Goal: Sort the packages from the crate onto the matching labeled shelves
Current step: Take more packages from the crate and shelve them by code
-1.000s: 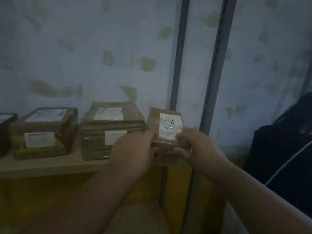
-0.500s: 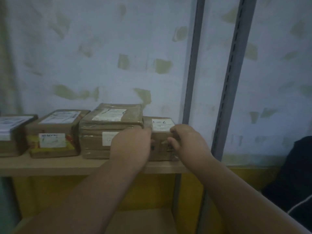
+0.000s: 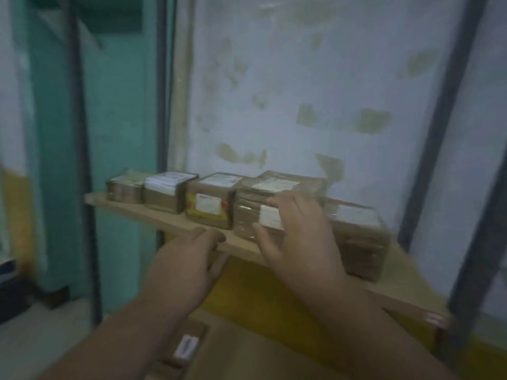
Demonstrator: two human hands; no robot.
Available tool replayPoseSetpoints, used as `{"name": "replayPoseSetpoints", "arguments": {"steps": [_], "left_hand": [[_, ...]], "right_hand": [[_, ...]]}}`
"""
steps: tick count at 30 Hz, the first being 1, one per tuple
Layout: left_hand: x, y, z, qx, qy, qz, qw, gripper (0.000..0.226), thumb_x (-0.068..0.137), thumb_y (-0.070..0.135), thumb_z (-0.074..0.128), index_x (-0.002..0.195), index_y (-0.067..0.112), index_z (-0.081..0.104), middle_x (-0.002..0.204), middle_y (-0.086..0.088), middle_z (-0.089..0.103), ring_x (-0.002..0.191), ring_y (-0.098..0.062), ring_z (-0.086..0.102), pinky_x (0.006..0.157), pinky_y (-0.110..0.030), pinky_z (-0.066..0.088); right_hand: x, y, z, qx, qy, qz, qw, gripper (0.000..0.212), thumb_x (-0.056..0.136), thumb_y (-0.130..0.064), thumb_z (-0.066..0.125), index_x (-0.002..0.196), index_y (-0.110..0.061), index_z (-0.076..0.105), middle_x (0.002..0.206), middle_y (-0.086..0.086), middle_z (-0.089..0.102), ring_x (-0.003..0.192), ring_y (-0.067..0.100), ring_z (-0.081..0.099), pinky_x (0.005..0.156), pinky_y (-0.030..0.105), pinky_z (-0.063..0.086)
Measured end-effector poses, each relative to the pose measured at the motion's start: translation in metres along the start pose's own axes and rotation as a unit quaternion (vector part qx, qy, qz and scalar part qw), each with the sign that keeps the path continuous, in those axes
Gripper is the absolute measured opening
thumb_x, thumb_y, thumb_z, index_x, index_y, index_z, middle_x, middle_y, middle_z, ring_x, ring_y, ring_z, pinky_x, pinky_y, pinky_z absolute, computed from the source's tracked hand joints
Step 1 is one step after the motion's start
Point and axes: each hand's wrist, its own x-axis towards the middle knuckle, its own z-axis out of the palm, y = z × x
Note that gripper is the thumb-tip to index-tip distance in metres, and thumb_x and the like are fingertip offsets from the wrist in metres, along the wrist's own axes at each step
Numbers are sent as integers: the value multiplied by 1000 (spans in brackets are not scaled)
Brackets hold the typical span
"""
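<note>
The small package, gripped by both hands half a second ago, now rests at the right end of the shelf, and the left hand and right hand have released it, fingers relaxed, so this placement looks finished.

Left arm: bare forearm rising from the lower left, angled up and to the right.
Left hand: palm turned down, fingers relaxed and lightly bent, tips at the front edge of the pale wooden shelf board; grasping nothing.
Right arm: bare forearm entering from the lower right, angled up and to the left.
Right hand: above the same shelf edge, back toward the camera, fingers spread and nearly straight, thumb splayed leftward.
Image quality: motion-blurred; fingertip contact cannot be judged.
</note>
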Motion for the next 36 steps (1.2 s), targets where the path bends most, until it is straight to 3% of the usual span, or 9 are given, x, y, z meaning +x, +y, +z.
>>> {"name": "replayPoseSetpoints", "arguments": {"steps": [9,14,17,20,26,31,36], "left_hand": [[-106,-206,-110,140,-8,-166,976,28,79,33,77,103,23,68,89,2,66,80,-25,66,66,-34,54],[-148,-328,-177,223,-86,-225,944,35,78,41,76,109,29,67,101,5,67,87,-20,64,67,-31,54],[-155,-391,-200,239,-140,-267,923,40,84,49,69,120,35,63,114,7,63,99,-16,61,79,-30,53],[-152,-456,-201,244,-159,-280,915,43,88,53,61,127,37,57,122,8,59,105,-14,58,87,-29,51],[-140,-586,-163,225,-158,-334,901,41,87,50,65,125,34,59,119,6,60,104,-18,59,86,-34,53],[-127,-699,-160,223,-182,-400,870,46,91,51,59,133,33,54,129,5,57,109,-17,58,91,-31,51],[-127,-816,-166,214,-163,-463,845,49,92,49,59,138,33,51,133,5,56,111,-15,58,94,-29,50]], "right_hand": [[42,-214,127,166,-21,-131,977,40,86,-43,62,116,-16,64,111,3,61,105,25,55,90,40,46],[62,-353,211,269,-28,-134,953,41,85,-39,66,117,-15,64,112,5,61,103,27,57,87,40,48],[79,-412,259,305,-66,-133,941,41,86,-39,66,120,-15,63,115,5,61,105,28,57,89,43,49],[99,-449,312,305,-97,-140,937,44,87,-41,65,124,-18,61,119,4,59,109,26,55,92,43,49],[137,-504,442,323,-139,-148,924,43,90,-42,64,127,-19,60,119,2,59,109,24,54,91,41,47],[195,-565,550,337,-186,-155,910,43,86,-40,61,123,-18,62,116,5,61,104,29,56,86,43,48],[257,-650,653,359,-212,-158,895,43,88,-37,65,126,-18,60,124,4,58,113,26,51,94,46,46]]}}
